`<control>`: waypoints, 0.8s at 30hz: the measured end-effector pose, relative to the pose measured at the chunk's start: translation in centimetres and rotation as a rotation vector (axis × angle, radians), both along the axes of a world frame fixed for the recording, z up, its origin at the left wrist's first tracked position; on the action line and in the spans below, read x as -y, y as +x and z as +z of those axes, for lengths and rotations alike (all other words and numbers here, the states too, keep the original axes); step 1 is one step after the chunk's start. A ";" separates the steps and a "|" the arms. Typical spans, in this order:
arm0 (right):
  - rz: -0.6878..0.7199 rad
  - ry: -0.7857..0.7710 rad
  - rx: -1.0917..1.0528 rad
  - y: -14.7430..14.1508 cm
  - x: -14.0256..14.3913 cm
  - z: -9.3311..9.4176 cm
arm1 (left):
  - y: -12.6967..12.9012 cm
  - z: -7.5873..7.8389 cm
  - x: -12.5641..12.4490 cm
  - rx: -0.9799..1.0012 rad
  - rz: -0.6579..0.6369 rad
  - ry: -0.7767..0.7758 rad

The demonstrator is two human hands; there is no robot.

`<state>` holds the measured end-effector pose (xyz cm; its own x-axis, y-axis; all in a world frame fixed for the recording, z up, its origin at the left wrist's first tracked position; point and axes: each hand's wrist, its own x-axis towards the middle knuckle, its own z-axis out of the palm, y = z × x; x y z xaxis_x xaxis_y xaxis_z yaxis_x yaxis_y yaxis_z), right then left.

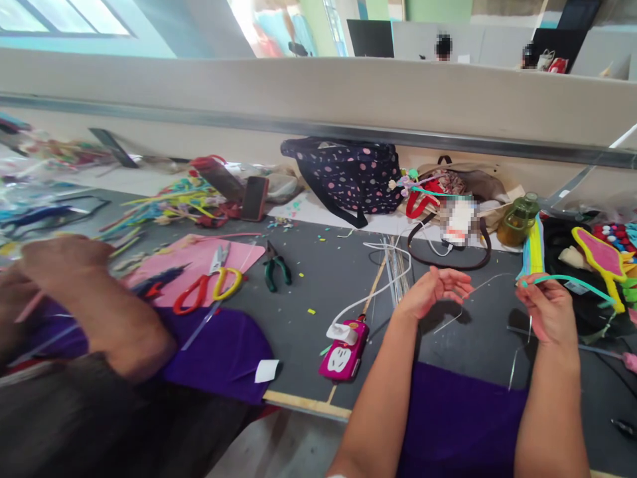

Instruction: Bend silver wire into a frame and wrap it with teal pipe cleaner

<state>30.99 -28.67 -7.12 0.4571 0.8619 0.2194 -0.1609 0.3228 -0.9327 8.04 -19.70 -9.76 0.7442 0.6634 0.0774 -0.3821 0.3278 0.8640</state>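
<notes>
A teal-green pipe cleaner is in the right hand, above the right part of the grey bench, pinched between thumb and fingers near one end, with its length bowing off to the right. The left hand stands across from it, palm turned inward, fingers loosely apart. A thin clear strand runs at its fingertips; whether they touch it, I cannot tell.

The step in hand seems to be positioning the pipe cleaner and strand. The next move probably calls for a steady right-hand pinch while the left fingers close neatly on something so fine.

Purple cloth lies below the forearms. To the left are a bundle of clear rods and a magenta power block with a white plug on it. Beyond the right hand stands a green bottle. Farther left, green-handled pliers lie just beside a pink sheet bearing scissors, near a co-worker's bare forearm.
</notes>
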 end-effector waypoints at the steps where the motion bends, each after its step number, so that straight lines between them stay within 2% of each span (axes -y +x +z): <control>1: 0.062 -0.008 -0.038 -0.5 0.0 0.2 | 0.5 0.0 0.1 -0.047 0.046 -0.023; 4: 0.190 -0.110 -0.026 -2.1 -0.3 0.5 | 1.8 0.3 0.7 -0.155 0.133 -0.051; 9: 0.264 -0.302 0.249 -4.3 -0.9 0.2 | 2.6 0.6 1.3 -0.235 0.111 -0.039; 15: 0.243 -0.321 0.440 -4.2 -1.2 0.0 | 2.4 0.2 0.8 -0.273 0.074 -0.086; 20: 0.290 -0.324 0.454 -3.6 -1.1 -0.3 | 1.8 0.0 0.6 -0.292 0.007 -0.079; 24: 0.264 -0.307 0.472 -3.1 -0.9 -0.4 | 1.2 -0.1 0.3 -0.280 0.049 -0.103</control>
<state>27.87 -27.77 -7.50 0.1340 0.9885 0.0699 0.2533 0.0341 -0.9668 9.25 -19.96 -9.82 0.6940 0.6928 -0.1958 -0.1517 0.4066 0.9009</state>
